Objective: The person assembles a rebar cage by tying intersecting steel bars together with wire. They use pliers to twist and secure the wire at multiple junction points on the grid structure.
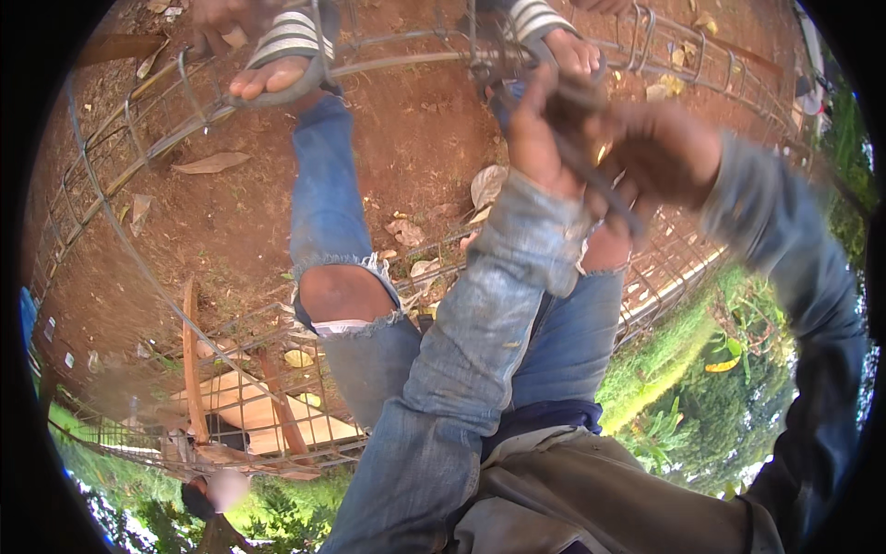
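My left hand point(540, 143) reaches up past my knee to the steel bars, its fingers closed and smeared by motion. What it grips is lost in the blur. Close beside it, my right hand point(666, 148) curls around a dark metal hand tool point(604, 189) with a long thin handle slanting down to the right. The tool's kind is too blurred to tell. Both hands meet over a rebar cage point(406, 63) of long bars with bent stirrups, and partly cover it.
Striped sandals point(293, 42) with toes toward me, and another person's hand point(221, 18), are across the cage. Bent rods and mesh point(277, 406) surround my legs. Dry leaves point(212, 164) and wooden stakes point(192, 360) are on the red soil. Another person point(217, 517) is at lower left.
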The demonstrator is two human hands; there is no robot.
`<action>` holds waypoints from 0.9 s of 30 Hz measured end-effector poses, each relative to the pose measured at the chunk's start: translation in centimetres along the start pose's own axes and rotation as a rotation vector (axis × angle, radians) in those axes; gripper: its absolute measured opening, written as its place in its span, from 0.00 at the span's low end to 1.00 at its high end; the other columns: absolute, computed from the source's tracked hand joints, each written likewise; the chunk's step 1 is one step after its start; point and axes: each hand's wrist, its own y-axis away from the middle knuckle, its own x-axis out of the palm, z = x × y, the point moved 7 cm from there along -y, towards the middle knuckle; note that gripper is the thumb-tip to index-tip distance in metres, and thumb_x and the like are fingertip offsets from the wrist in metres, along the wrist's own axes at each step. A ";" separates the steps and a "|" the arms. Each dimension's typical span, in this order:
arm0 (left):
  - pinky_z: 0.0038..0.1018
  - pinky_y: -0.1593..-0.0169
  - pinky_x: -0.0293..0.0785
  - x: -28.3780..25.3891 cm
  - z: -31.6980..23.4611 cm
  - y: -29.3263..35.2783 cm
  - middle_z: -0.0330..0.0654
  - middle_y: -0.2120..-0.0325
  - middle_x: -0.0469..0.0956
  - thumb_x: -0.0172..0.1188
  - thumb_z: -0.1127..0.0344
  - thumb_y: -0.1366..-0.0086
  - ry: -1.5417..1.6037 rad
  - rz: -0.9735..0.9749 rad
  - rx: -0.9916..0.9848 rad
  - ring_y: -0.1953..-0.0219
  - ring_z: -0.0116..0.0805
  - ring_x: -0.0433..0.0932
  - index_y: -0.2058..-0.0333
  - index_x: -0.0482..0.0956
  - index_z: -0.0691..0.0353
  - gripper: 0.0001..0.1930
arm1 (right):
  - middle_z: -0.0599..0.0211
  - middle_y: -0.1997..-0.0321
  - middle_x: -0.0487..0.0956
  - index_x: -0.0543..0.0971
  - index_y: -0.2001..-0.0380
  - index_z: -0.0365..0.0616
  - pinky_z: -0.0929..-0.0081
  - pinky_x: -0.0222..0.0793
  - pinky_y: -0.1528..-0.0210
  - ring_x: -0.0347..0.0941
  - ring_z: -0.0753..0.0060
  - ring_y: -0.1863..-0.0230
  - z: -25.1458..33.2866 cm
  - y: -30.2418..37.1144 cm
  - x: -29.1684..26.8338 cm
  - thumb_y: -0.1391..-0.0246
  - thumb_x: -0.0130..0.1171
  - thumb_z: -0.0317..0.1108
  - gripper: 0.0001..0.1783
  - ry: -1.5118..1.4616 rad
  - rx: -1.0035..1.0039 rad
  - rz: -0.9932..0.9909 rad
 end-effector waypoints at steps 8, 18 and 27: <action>0.25 0.64 0.71 -9.7 -5.8 1.2 0.40 0.74 0.74 0.65 0.68 0.54 -1.085 -0.337 0.248 0.70 0.27 0.73 0.68 0.73 0.65 0.15 | 0.47 0.63 0.72 0.53 0.47 0.35 0.62 0.65 0.58 0.68 0.42 0.61 -14.1 -17.3 -1.7 0.61 0.54 0.28 0.36 0.425 -0.511 -1.185; 0.29 0.64 0.72 -11.8 -6.3 -0.6 0.39 0.74 0.74 0.66 0.70 0.55 -0.740 0.056 -0.350 0.71 0.32 0.74 0.67 0.74 0.61 0.14 | 0.56 0.53 0.66 0.56 0.48 0.36 0.67 0.66 0.53 0.64 0.63 0.49 -11.1 -19.2 -0.1 0.61 0.60 0.30 0.36 -0.167 -0.556 0.318; 0.30 0.65 0.70 -11.5 -10.5 -1.6 0.43 0.73 0.74 0.65 0.66 0.55 -1.525 -0.221 0.126 0.69 0.38 0.75 0.63 0.71 0.64 0.20 | 0.55 0.60 0.70 0.64 0.54 0.39 0.72 0.66 0.60 0.69 0.66 0.61 -11.6 -25.0 -5.3 0.63 0.57 0.32 0.29 0.227 -0.787 -0.391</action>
